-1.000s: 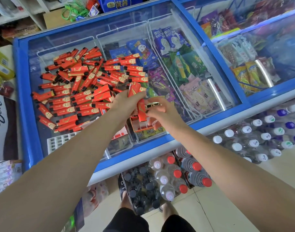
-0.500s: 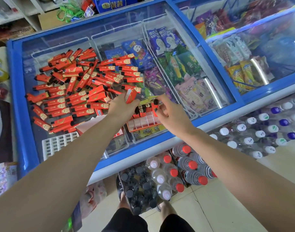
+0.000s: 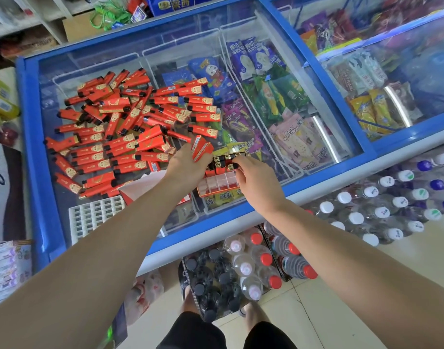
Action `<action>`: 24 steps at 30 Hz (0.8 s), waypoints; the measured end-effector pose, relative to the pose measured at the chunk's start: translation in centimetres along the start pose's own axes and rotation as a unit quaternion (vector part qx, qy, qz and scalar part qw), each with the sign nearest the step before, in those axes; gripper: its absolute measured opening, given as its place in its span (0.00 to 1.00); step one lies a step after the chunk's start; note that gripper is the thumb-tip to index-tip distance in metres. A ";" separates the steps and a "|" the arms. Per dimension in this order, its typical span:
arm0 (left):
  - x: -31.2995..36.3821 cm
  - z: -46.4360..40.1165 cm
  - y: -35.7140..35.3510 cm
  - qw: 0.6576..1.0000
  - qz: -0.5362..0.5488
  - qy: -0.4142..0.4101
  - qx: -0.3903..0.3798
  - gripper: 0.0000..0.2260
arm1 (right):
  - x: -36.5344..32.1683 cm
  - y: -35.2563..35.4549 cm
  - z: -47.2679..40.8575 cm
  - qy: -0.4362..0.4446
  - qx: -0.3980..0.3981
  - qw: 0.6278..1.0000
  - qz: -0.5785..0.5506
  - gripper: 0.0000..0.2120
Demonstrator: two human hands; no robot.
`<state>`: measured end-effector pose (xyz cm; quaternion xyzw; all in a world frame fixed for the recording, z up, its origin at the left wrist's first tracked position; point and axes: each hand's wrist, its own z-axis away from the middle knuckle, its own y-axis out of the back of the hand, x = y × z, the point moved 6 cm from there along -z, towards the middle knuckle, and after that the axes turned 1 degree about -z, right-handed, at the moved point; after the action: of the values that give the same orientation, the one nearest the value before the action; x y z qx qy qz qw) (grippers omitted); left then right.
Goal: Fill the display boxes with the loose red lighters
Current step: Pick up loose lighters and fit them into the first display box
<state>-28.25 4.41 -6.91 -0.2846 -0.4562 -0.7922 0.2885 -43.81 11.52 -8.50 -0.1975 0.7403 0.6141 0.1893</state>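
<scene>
surface: glass lid of a blue freezer (image 3: 34, 137), shop floor below.
right hand (image 3: 257, 181): your fingers pinch a lighter (image 3: 229, 167) standing in the display box (image 3: 217, 185), at its far row.
left hand (image 3: 184, 163): curled round a few lighters (image 3: 200, 148), held just above the box's left end.
box: far rows filled, near cells bare.
pile (image 3: 130, 127): loose lighters spread on the lid, left of the box.
tray (image 3: 95, 215): white grid, near-left edge.

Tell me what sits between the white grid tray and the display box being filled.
In the head view, the left forearm crosses that stretch between the white grid tray and the display box, over a red-and-white carton lying on the freezer lid.
</scene>
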 end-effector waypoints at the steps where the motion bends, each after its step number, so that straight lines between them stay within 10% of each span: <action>1: 0.0 0.1 0.0 1.000 0.003 0.000 -0.002 0.08 | 0.0 0.0 -0.1 -0.002 -0.001 1.000 0.006 0.09; 24: 1.3 0.6 -1.8 0.992 -0.114 -0.046 0.012 0.19 | -0.1 -1.2 -0.1 -0.055 -0.061 0.997 0.016 0.07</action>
<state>-30.31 5.46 -6.78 -0.2632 -0.5082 -0.8004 0.1783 -43.12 11.25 -9.42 -0.1628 0.6933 0.6707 0.2073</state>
